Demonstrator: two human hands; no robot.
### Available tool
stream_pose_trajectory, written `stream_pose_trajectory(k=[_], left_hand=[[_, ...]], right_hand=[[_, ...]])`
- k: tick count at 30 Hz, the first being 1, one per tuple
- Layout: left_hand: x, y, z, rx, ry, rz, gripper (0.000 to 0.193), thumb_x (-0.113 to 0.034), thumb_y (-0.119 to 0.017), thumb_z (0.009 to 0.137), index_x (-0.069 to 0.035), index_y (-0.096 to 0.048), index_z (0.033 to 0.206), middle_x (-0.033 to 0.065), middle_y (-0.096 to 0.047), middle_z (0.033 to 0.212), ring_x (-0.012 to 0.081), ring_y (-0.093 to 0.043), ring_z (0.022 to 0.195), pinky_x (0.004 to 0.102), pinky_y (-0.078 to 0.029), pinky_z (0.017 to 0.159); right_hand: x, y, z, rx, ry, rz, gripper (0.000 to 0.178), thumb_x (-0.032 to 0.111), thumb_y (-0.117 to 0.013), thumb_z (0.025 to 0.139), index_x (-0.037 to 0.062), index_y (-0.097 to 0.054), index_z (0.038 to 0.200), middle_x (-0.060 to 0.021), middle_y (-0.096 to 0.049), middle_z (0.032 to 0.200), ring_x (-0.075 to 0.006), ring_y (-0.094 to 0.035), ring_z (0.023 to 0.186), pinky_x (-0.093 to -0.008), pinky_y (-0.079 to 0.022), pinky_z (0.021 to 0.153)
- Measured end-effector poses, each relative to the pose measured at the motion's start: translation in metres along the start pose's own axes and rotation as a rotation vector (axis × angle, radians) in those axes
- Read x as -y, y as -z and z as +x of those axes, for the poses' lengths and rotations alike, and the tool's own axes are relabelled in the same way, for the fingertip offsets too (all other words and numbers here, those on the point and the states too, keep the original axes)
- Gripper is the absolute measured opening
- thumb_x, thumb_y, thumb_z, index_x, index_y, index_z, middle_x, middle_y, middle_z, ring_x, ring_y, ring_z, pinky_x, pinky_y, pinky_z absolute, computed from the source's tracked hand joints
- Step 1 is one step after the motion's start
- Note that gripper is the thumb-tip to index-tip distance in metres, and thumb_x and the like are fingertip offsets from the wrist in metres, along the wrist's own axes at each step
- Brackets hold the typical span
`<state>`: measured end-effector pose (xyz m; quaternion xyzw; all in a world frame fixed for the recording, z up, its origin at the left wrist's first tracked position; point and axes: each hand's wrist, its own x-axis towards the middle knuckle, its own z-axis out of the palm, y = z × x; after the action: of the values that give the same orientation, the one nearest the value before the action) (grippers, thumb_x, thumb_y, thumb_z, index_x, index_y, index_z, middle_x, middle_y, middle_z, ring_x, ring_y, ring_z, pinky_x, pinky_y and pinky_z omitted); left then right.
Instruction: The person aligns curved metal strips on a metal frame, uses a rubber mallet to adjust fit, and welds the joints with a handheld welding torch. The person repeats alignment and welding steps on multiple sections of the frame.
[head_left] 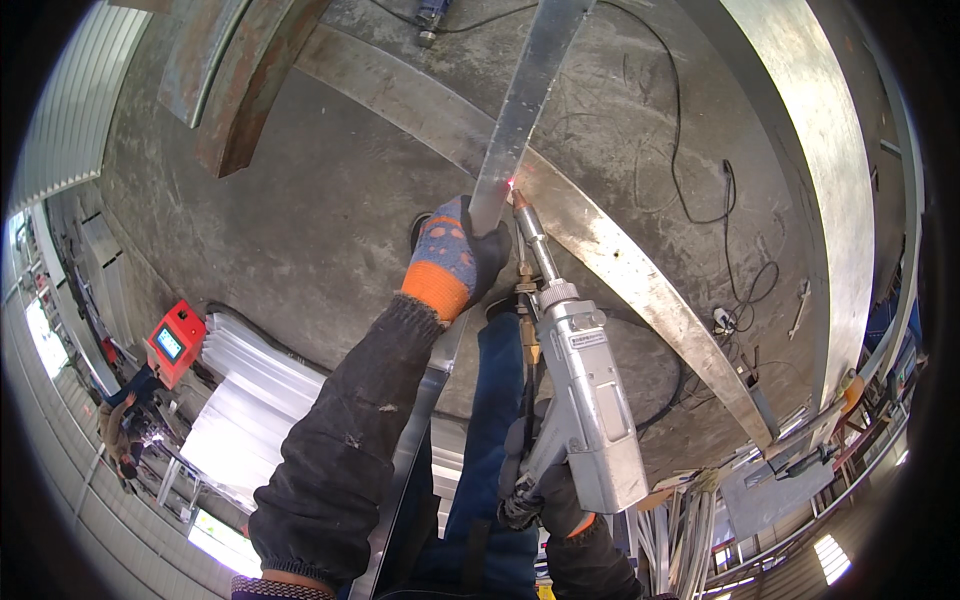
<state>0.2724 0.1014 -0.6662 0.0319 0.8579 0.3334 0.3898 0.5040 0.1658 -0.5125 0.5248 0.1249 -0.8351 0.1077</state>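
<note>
My left hand (450, 258), in a grey-blue and orange knit glove with dark fingers, is closed around the near end of a long metal bar (525, 105). The bar crosses over a curved flat metal strip (640, 268). In my right hand (558, 490), dark-gloved and partly hidden behind the tool, is the grip of a silver welding gun (592, 375). Its copper-coloured nozzle (519, 200) points at the bar's right edge, close to where bar and strip cross. A small red-pink glow (510, 185) shows at that edge. Whether the nozzle touches metal I cannot tell.
A wide curved metal beam (815, 130) stands at the right. Rusty channel pieces (250, 100) lie upper left. Black cable (679, 130) loops over the concrete floor. A blue power tool (430, 18) lies at the top. At left are a red box with a screen (176, 342) and another person (120, 430).
</note>
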Motion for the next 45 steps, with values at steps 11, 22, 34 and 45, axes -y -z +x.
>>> stream_pose_trajectory(k=[11, 22, 34, 45], left_hand=[[0.030, -0.014, 0.006, -0.066, -0.163, 0.066, 0.026, -0.026, -0.066, 0.098, 0.000, -0.069, 0.096, 0.0122, -0.068, 0.071, 0.0187, -0.066, 0.062, 0.0373, -0.052, 0.058], [0.079, -0.028, 0.014, 0.161, -0.121, 0.308, 0.025, -0.016, -0.060, 0.092, -0.002, -0.067, 0.111, 0.0136, -0.067, 0.097, 0.0257, -0.065, 0.091, 0.0373, -0.050, 0.083], [0.036, -0.015, 0.010, 0.033, -0.060, 0.021, 0.022, -0.022, -0.067, 0.091, -0.001, -0.066, 0.099, 0.0125, -0.066, 0.079, 0.0234, -0.065, 0.066, 0.0388, -0.051, 0.059], [-0.009, 0.037, -0.065, 0.395, 0.373, -0.340, 0.027, -0.022, -0.067, 0.090, 0.004, -0.062, 0.092, 0.0095, -0.060, 0.069, 0.0177, -0.059, 0.048, 0.0343, -0.046, 0.042]], right_hand=[[-0.014, 0.014, -0.002, 0.045, 0.065, -0.092, 0.086, 0.050, -0.086, 0.082, 0.0087, -0.040, 0.141, -0.0114, -0.060, 0.109, -0.0193, -0.067, 0.073, -0.0300, -0.055, 0.057], [-0.049, 0.060, -0.008, -0.057, -0.166, 0.098, 0.066, 0.040, -0.079, 0.089, 0.0092, -0.047, 0.138, -0.0096, -0.064, 0.107, -0.0185, -0.067, 0.077, -0.0317, -0.056, 0.062], [-0.043, 0.047, -0.005, 0.310, -0.392, 0.776, 0.045, 0.029, -0.070, 0.098, 0.0065, -0.055, 0.134, -0.0090, -0.067, 0.101, -0.0184, -0.068, 0.080, -0.0339, -0.060, 0.066], [0.007, 0.015, -0.053, -0.047, 0.153, -0.092, 0.073, 0.048, -0.078, 0.091, 0.0131, -0.042, 0.144, -0.0174, -0.063, 0.103, -0.0266, -0.071, 0.070, -0.0374, -0.061, 0.057]])
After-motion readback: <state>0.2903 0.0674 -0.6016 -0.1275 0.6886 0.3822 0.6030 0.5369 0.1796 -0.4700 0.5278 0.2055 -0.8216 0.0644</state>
